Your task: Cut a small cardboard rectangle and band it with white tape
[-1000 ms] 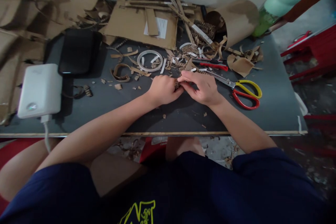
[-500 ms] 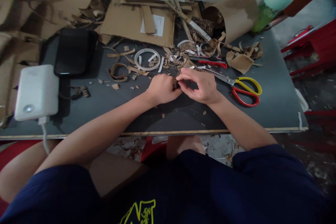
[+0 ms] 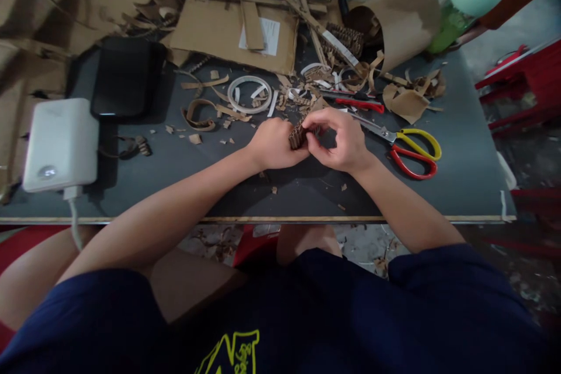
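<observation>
Corrugated piece (image 3: pixel 297 136) between left grip (image 3: pixel 272 144) and right grip (image 3: pixel 344 140)

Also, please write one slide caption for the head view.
Left hand and right hand hold corrugated cardboard near red-and-yellow-handled scissors.

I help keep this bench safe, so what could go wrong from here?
The scissors lie just beside the right hand, which might knock them. The white cable drops over the table edge near the left arm; a snag could tug the white device. The corrugated piece held in the left hand could bend or slip.
</observation>
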The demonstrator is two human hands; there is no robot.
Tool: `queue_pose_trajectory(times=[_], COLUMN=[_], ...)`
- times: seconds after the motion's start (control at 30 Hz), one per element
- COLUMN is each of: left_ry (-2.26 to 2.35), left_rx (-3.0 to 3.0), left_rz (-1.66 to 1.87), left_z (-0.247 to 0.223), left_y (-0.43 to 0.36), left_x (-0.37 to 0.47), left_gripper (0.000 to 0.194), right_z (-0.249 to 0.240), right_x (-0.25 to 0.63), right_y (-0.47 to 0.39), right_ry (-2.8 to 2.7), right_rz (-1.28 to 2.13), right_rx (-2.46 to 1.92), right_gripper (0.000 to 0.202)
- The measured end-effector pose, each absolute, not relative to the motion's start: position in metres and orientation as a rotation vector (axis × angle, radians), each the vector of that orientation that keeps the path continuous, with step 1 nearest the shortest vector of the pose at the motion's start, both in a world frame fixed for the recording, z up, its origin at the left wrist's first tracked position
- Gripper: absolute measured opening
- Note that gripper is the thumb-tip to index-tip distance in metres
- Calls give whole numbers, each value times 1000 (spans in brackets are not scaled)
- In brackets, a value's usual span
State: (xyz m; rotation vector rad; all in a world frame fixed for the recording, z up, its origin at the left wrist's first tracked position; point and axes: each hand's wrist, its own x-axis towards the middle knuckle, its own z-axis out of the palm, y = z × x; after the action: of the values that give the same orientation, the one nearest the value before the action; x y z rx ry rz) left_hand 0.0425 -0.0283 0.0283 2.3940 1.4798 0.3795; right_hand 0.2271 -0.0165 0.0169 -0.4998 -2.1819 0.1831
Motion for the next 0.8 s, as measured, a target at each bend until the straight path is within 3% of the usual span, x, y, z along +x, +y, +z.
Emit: queue_pose_trajectory(times=[0.23, 0.8], left_ry=[1562, 1535], left_rx=[2503, 2465], left_rz=[344, 354], left_z=[27, 31], left_y=[-31, -32], left_x=[43, 44], left_gripper=[35, 35], right_z=[20, 16], right_x=[227, 227], right_y=[-18, -13], right_ry=[-2200, -2181], right_rz=[112, -20], right_rx=[-509, -377], right_gripper=[26, 30])
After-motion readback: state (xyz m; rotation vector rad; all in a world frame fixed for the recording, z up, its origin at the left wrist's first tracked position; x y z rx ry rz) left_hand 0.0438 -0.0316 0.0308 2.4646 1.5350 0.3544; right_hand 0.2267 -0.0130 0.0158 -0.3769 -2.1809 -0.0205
